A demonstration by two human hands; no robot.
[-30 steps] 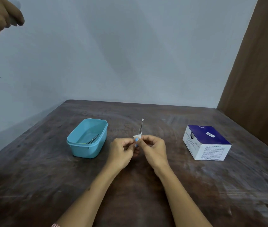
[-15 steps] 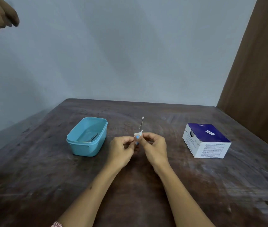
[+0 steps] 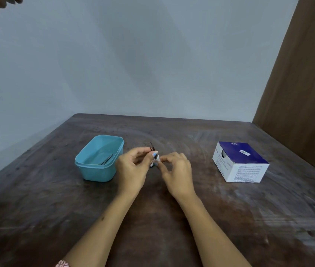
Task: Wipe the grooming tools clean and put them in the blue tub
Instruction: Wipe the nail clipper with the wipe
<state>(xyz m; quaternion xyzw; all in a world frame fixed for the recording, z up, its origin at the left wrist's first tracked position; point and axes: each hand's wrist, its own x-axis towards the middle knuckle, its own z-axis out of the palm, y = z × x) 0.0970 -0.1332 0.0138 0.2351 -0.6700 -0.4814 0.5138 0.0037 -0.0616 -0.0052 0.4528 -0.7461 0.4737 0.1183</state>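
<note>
Tools are getting wiped over a big brown table (image 3: 172,228), and that table is lying under both hands. Off to the outer side of the right hand's fingers a white and purple box (image 3: 241,162) is sitting, well apart. Near the back of the left hand's fingers the blue tub (image 3: 99,170) is waiting, and thin metal scissors (image 3: 106,159) are already lying inside it. The left hand (image 3: 131,170) is curling its fingers and pinching a thin dark tool (image 3: 151,147), whose tip is poking up past the fingertips. The right hand (image 3: 178,174) is pinching a small white wipe (image 3: 157,158) tight, right against the tool. It is too blurry to tell what kind of tool it is.

To do this well, I think the left fingers should be holding the tool firm while the right fingers are sliding the wipe along it, all the way to the tip, away from any sharp point. Then the tub is just beside the left fingers for dropping it in.
</note>
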